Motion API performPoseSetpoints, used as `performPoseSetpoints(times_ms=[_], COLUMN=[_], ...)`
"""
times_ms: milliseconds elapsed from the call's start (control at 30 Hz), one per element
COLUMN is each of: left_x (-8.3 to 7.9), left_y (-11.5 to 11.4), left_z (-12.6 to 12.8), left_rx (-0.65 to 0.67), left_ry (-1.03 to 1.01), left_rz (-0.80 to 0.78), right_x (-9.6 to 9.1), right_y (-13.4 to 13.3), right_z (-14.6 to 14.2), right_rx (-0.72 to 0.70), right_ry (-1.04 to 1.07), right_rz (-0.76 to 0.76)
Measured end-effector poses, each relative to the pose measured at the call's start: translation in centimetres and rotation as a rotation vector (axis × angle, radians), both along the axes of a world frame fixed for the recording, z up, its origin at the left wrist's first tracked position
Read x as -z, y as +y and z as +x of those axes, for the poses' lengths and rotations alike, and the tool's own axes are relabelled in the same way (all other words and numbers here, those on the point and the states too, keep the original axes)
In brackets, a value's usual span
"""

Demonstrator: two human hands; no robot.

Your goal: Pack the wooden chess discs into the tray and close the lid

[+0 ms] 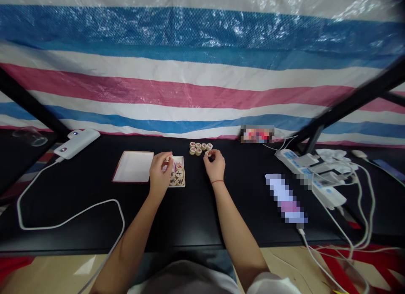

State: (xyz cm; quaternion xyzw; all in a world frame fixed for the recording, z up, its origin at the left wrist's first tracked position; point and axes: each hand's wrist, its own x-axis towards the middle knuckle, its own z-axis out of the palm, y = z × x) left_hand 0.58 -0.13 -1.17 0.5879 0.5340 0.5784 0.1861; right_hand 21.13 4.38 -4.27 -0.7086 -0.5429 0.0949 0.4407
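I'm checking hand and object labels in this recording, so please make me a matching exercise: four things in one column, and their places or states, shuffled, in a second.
Things
1. Left hand
2. Right hand
3. Lid
4. Power strip

Places or states
A. White, lying farther right than the other three
B. Over the open box, pinching a held piece
C. Flat, left of the box, white inside
D. Beside the grouped pieces, grip on the end piece

Right pairs: 1-B, 2-D, 3-C, 4-A
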Motion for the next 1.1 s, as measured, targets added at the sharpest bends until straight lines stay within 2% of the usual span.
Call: performPoseSetpoints(times_ms=[133, 200, 267, 300, 367, 467, 533, 600, 800, 867, 1000, 1100], left_x=[0.2, 0.2, 0.1, 0.1, 0.1, 0.2, 0.4, 0.5, 0.7, 0.7, 0.3, -0.1], left_y=[0.1, 0.0, -0.1, -0.2, -0.3, -0.3, -0.3, -0.2, -0.1, -0.1, -0.1, -0.3], left_z=[0.1, 0.2, 0.3, 0.3, 0.5, 0.8, 0.8, 0.8, 0.6, 0.7, 0.8, 0.8], left_rx=[0.032, 0.037, 0.037, 0.043, 0.071, 0.102, 0.106, 0.121, 0.16, 0.155, 0.152, 0.162], left_ry=[-0.083, -0.051, 0.056, 0.127, 0.263, 0.369, 0.393, 0.419, 0.477, 0.474, 0.43, 0.405], left_rz=[-0.085, -0.104, -0.098, -0.085, -0.047, 0.01, 0.037, 0.046, 0.054, 0.052, 0.052, 0.055], right_x=[-0.2, -0.8, -1.6, -2.1, -3.0, -3.9, -4.0, -3.9, -3.3, -3.1, -2.0, -1.1], right_y=[-0.1, -0.5, -1.0, -1.4, -2.2, -3.3, -3.7, -3.8, -3.0, -2.4, -0.8, -0.1], right_z=[-0.1, -0.7, -1.6, -2.2, -3.4, -5.0, -5.5, -5.7, -4.9, -3.8, -0.5, 1.4], right_rx=[0.019, 0.033, 0.0, -0.066, -0.294, -0.6, -0.68, -0.695, -0.651, -0.532, -0.159, -0.088], right_ry=[-0.126, -0.11, -0.029, 0.038, 0.182, 0.285, 0.3, 0.31, 0.246, 0.215, 0.162, 0.089], right_rz=[-0.135, -0.121, -0.035, 0.016, 0.078, 0.05, 0.024, 0.012, 0.088, 0.12, 0.096, 0.028])
